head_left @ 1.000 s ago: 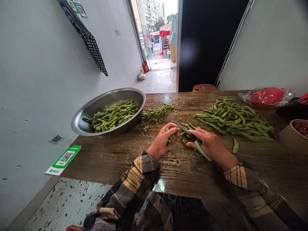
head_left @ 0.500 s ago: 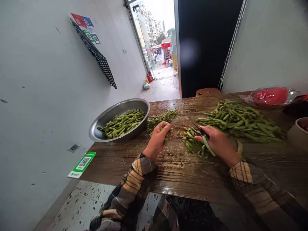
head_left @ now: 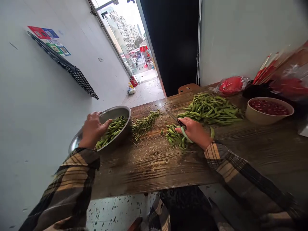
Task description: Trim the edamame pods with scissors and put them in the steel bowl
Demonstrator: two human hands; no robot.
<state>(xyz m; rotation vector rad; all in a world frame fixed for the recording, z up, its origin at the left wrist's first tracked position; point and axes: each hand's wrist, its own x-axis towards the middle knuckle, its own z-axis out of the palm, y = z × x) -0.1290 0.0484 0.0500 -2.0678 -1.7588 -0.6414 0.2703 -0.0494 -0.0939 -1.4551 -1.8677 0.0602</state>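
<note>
My left hand hovers over a steel bowl at the left of the table, thumb and fingers spread, nothing seen in it. Green soybean pods fill the bowl's bottom, partly hidden by that hand. Scissors with a pale green handle are gripped in my right hand, their dark blades pointing away to the upper left. That hand rests by a small heap of pods. Between it and the bowl lies a pile of snipped tips and stem scraps.
A large pile of pods spreads at the far right of the wooden table. Behind it lies a red item in clear plastic. A paper tub of dark red pieces stands at right. The wall borders the bowl's left side.
My left hand has moved left from the table middle to above the bowl and opened, and the pods it held are gone from it. My right hand keeps the scissors. The view has turned right.
</note>
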